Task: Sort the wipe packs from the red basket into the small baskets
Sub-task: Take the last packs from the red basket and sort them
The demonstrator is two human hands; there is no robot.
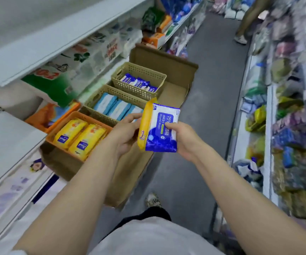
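two packs: a yellow wipe pack and a blue alcohol wipe pack are held together, just right of the cardboard box, above the aisle floor.
left hand: the left hand has its fingers curled round the yellow pack's edge.
right hand: the right hand pinches the blue pack, thumb on its face.
baskets: three small baskets sit in a row inside the box; the orange basket nearest the person holds yellow packs, the middle tan basket light blue packs, the far tan basket dark blue packs.
red basket: not in view.
step: likely mid-sort, with both packs picked and not yet placed.
next move: probably part the two packs, yellow down into the orange basket, blue out to the far tan one.
surface: the box stands on the grey floor against the left shelf.
room: a narrow shop aisle with stocked shelves either side; another person's leg stands beyond the box.
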